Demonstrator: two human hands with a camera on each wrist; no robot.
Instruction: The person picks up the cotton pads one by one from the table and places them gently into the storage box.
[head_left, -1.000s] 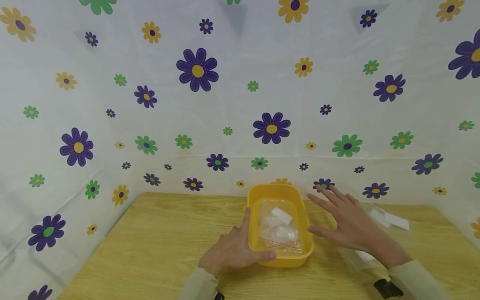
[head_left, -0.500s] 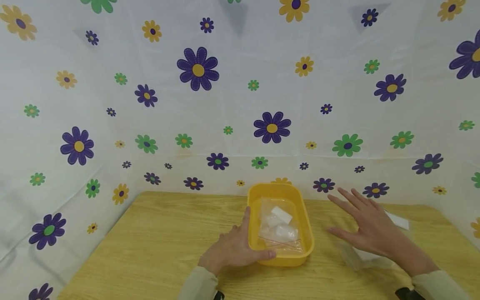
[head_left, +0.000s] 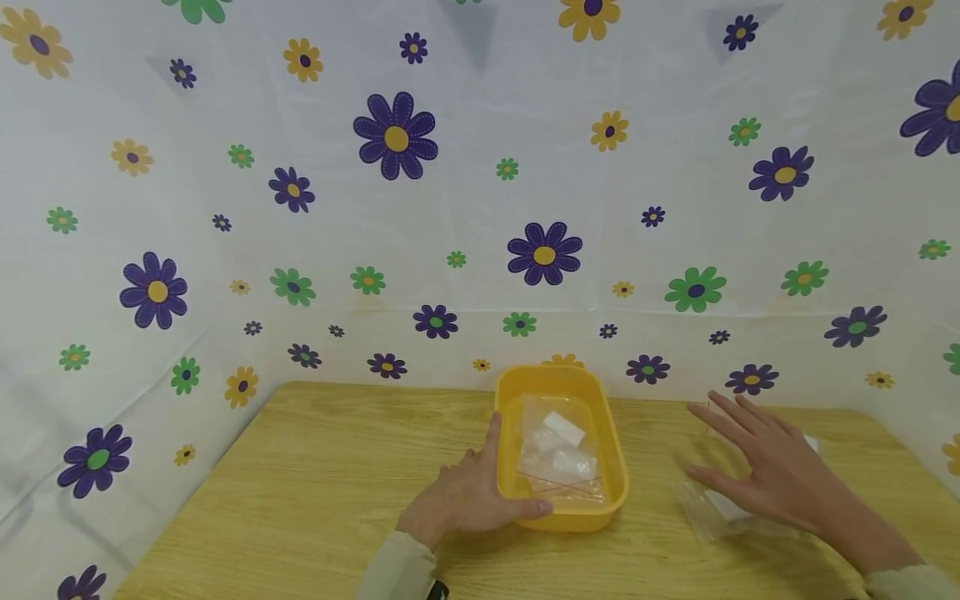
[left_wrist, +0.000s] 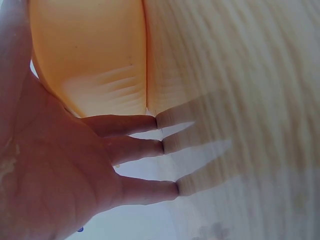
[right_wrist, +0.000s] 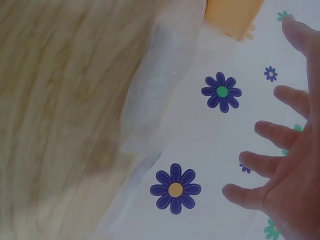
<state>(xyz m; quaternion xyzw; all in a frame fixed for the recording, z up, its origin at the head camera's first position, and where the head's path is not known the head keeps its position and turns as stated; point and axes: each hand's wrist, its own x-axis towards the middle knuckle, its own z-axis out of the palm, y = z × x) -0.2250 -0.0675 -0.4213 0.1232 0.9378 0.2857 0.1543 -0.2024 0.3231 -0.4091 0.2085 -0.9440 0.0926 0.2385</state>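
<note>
In the head view a yellow plastic tub (head_left: 620,471) stands on the wooden table. My left hand (head_left: 468,500) rests against its near left corner, thumb on the front rim and index finger along the left side. The left wrist view shows its other fingers straight, their tips on the table. Clear zip bags (head_left: 562,483) with red seal lines lie in the tub, with a white rectangular piece (head_left: 564,428) among them. My right hand (head_left: 783,479), empty with fingers spread, hovers over more clear plastic bags (head_left: 701,510), which it partly hides.
A white sheet (head_left: 465,200) printed with flowers stands behind and beside the wooden table (head_left: 337,467). The tub is near the table's back edge.
My right hand has moved rightward, away from the tub and over the bags on the right. My left hand and the tub stay in place.
</note>
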